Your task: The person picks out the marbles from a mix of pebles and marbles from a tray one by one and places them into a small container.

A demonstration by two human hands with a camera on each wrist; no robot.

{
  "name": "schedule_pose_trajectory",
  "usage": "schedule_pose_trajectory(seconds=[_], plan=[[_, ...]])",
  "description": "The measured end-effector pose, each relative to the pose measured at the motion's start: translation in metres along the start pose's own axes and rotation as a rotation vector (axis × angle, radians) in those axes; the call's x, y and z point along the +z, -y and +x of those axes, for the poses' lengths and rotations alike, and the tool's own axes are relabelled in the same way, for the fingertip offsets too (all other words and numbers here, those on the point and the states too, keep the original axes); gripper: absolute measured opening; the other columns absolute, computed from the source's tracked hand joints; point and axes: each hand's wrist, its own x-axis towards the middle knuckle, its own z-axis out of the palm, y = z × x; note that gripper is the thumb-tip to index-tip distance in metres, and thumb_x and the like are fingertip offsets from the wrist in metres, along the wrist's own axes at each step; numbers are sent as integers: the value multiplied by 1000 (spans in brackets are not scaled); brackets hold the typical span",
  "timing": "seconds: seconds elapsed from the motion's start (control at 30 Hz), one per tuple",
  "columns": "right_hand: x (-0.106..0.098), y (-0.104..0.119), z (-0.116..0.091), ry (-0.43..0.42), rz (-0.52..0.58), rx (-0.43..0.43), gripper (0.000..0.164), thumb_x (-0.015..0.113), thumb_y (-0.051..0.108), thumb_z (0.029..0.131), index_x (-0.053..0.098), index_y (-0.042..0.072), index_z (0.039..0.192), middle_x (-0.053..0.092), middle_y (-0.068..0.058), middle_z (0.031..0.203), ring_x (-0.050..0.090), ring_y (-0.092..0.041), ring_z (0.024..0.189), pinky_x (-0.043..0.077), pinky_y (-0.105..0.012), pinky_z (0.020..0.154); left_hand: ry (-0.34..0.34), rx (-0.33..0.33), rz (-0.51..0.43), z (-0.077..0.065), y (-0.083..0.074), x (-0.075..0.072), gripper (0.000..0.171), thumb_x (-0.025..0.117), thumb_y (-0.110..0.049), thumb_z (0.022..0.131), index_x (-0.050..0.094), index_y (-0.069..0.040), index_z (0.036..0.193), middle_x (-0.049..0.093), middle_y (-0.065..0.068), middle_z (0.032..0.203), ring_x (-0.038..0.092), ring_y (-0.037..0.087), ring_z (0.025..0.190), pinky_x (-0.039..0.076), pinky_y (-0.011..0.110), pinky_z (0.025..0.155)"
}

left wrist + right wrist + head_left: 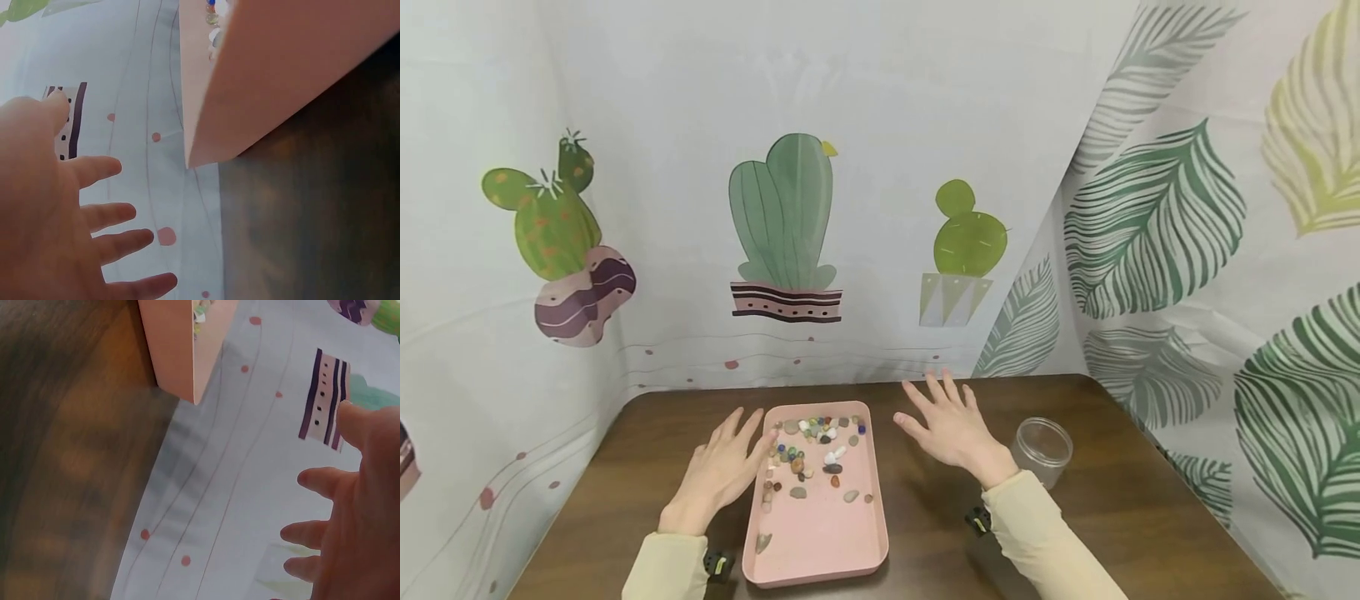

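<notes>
A pink rectangular tray point(820, 542) lies on the brown table, with several small stones and glass marbles scattered over its far and left parts. My left hand point(721, 468) hovers by the tray's left side, its fingers spread and its thumb over the rim; nothing is in it. In the left wrist view, that hand point(50, 206) shows straight, separate fingers beside the tray wall point(269, 81). To the tray's right, my right hand point(953, 429) is held with fingers spread, holding nothing. A clear round jar point(1043, 450) stands just right of the right wrist, partly hidden by it.
The brown wooden table point(1120, 500) ends at a white cloth backdrop point(880, 250) printed with cacti and leaves. Inside the tray are a white stone point(835, 455), a dark stone point(832, 469) and an orange-red stone point(835, 482). A small black device point(718, 567) is on the left wrist.
</notes>
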Motion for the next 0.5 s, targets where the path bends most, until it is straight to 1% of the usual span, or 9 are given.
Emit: schedule_pose_trajectory(seconds=[0.07,0.2,0.3,0.5], plan=[[2,4,3,7,-7,-24,62,21,64,84,29,31,136,22,-11,141,7,-32,130,10,-56,95,2,-13,-18,0,1,1,71,16,-63,85,28,-16,137,19,18,140,22,40,123,21,64,84],[6,12,10,36,-28,-64,61,20,64,85,27,32,137,19,-9,142,5,-30,130,11,-56,95,4,-29,-33,0,2,4,72,16,-63,85,31,-16,136,21,17,139,24,39,122,21,64,84],[11,18,14,52,-29,-98,62,18,63,85,27,31,137,18,-8,143,3,-29,130,10,-55,96,8,-28,-38,-1,3,5,71,16,-63,85,33,-14,135,23,19,138,25,40,121,22,64,84],[17,33,19,66,-21,-182,67,10,66,83,27,30,137,17,-8,143,7,-30,130,11,-54,96,8,-23,-39,-3,8,10,71,18,-62,86,36,-13,133,25,19,137,25,40,121,22,63,84]])
